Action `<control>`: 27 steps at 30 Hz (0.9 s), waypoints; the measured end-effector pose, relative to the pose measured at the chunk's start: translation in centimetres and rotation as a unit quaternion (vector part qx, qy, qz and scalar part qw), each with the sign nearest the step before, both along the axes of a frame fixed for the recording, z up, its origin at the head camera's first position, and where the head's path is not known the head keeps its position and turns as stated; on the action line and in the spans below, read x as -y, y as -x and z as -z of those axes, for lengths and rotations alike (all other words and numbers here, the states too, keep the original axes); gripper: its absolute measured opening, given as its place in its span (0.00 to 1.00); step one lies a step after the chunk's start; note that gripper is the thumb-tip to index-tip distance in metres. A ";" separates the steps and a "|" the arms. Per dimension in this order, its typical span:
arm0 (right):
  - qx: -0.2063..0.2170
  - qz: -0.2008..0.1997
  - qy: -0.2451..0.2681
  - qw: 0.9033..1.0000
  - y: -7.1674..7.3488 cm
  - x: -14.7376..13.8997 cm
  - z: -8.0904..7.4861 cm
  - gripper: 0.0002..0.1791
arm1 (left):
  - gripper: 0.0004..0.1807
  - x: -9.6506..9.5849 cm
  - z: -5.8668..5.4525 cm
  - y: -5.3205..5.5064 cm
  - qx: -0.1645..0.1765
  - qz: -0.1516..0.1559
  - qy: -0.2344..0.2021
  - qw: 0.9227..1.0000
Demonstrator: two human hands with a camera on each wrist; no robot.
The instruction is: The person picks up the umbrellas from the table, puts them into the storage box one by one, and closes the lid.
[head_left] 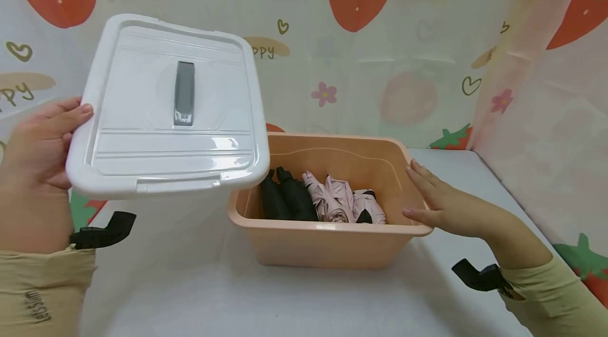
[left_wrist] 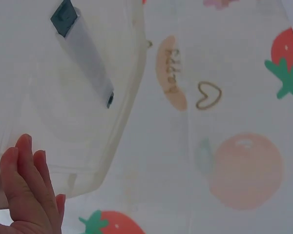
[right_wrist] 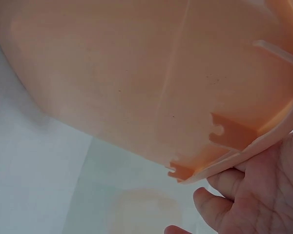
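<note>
My left hand [head_left: 43,142] grips a white plastic lid [head_left: 138,99] by its left edge, thumb on top. The lid, with a grey handle [head_left: 184,93] in its middle, is held up at the left, overlapping the corner of an orange storage box [head_left: 328,247] in the head view. Its underside [left_wrist: 34,97] fills the upper left of the left wrist view. With fingers extended, my right hand [head_left: 456,210] rests on the box's right rim. Inside the box lie black folded umbrellas [head_left: 296,194] and pink bundles of folded fabric [head_left: 328,200], side by side.
The box stands on a white table [head_left: 199,284]. Behind and at the right hangs a strawberry-print cloth [head_left: 427,36]. A black wrist strap piece [head_left: 104,230] juts out from the left sleeve, and a similar one [head_left: 477,276] from the right.
</note>
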State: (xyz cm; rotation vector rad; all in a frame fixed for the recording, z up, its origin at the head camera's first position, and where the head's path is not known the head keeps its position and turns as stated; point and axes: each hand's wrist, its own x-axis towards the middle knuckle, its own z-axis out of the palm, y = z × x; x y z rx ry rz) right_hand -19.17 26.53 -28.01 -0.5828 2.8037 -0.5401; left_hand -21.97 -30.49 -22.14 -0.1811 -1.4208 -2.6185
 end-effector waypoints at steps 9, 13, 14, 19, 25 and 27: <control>0.003 0.002 0.000 1.000 0.0 -0.1 0.1 0.51 | 0.13 -4.2 -0.3 0.4 -0.027 0.086 -0.016 0.996; 0.003 0.004 -0.004 1.000 0.0 -0.1 0.0 0.52 | 0.13 -6.0 -0.5 0.5 -0.036 0.121 0.001 0.992; 0.003 0.006 -0.006 1.000 0.0 -0.1 -0.1 0.52 | 0.13 -6.4 -0.5 0.5 -0.039 0.128 0.008 0.991; 0.005 0.007 -0.014 1.000 0.0 -0.2 -0.4 0.53 | 0.12 -8.4 -0.6 0.6 -0.034 0.135 0.043 0.989; 0.008 0.008 -0.018 1.000 0.0 -0.3 -0.5 0.53 | 0.11 -10.3 -0.7 1.0 -0.037 0.150 0.050 0.987; 0.007 0.009 -0.021 1.000 0.0 -0.4 -0.6 0.53 | 0.11 -10.9 -0.8 1.2 -0.040 0.165 0.044 0.984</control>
